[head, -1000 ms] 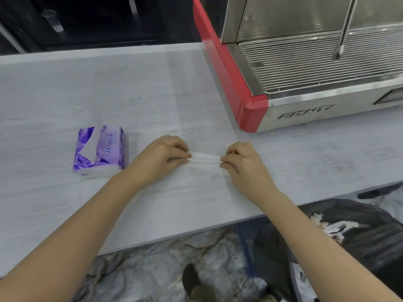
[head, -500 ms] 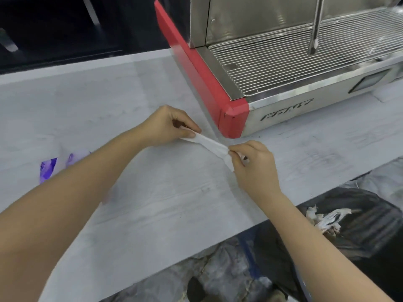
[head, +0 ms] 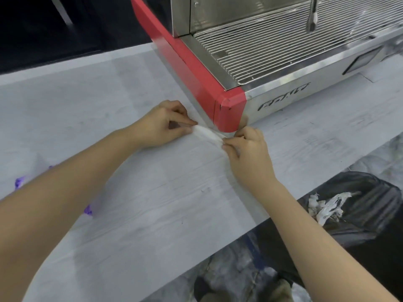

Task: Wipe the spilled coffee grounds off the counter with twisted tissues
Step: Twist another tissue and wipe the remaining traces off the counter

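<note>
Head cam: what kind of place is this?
Likely a café or bar counter: a steel espresso machine with drip grate sits on the pale counter, and a black-lined bin stands below.

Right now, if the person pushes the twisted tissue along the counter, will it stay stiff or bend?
The twisted tissue is thin paper, pinched at each end by the left hand and right hand, so it probably bends or buckles if pushed from one end. It looks very light, and would likely tear when wet. Twisting probably adds only slight firmness.
</note>
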### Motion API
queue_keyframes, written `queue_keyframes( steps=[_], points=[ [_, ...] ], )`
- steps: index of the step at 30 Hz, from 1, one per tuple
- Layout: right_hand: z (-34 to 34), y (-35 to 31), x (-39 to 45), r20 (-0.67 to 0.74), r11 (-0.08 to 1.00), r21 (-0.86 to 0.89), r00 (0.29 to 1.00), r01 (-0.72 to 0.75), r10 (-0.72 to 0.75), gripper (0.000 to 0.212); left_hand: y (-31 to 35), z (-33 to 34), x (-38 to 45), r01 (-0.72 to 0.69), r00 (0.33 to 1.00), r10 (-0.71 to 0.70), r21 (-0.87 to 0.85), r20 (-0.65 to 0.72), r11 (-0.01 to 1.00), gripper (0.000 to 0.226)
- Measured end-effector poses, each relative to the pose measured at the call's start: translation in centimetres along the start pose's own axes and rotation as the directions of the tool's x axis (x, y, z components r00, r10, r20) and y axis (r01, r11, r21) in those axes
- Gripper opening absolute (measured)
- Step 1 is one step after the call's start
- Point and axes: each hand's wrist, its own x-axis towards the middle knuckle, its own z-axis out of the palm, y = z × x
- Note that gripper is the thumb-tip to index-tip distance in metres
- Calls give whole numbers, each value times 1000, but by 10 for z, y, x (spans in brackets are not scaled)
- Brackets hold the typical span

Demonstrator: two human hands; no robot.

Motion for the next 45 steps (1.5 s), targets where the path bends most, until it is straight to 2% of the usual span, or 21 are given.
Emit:
queue_keyframes(
  steps=[4, 7, 12, 16, 21, 23, 27, 32, 34, 37, 41, 45],
  points=[
    [5, -3, 0, -16, 999, 35, 999, -27, 28, 16, 5, 0, -7, 36, 999, -37, -45, -21, 998, 19],
    [5, -4, -3, 5, 999, 51, 1000, 12, -12, 22, 10, 2, -21, 41, 998, -41, 0, -46, 999, 21],
    [-3, -3, -16, 78, 990, 47, 987, 135, -138, 33, 26, 6, -55, 12, 999, -8, 116, -38, 993, 29],
    [-15, -2, -29, 170, 973, 69, 958, 221, -230, 32, 52, 11, -88, 16, 999, -11, 168, -34, 986, 29],
    [-28, 0, -53, 260, 923, 148, 886, 356, -383, 37, 85, 24, -137, 63, 997, -55, 168, -47, 984, 39],
    [-33, -1, -59, 303, 899, 193, 848, 392, -435, 40, 98, 30, -154, 84, 995, -72, 176, -76, 981, 32],
    [-36, -5, -47, 373, 837, 267, 750, 477, -546, 45, 112, 33, -177, 141, 983, -120, 153, -139, 978, 33],
    [-18, -29, 2, 323, 746, 283, 672, 603, -666, 41, 103, 23, -191, 341, 911, -305, 92, -277, 936, 34],
    [-7, -40, 12, 329, 714, 280, 635, 642, -699, 45, 99, 22, -195, 401, 880, -356, 89, -313, 912, 40],
    [5, -44, 15, 369, 680, 298, 575, 671, -730, 47, 102, 25, -200, 434, 866, -372, 134, -334, 891, 42],
    [7, -36, 18, 385, 671, 344, 553, 657, -739, 43, 116, 39, -203, 434, 871, -334, 245, -359, 867, 40],
    [-2, -24, 24, 402, 629, 384, 491, 676, -773, 37, 148, 65, -201, 485, 847, -353, 307, -396, 819, 42]
  ],
)
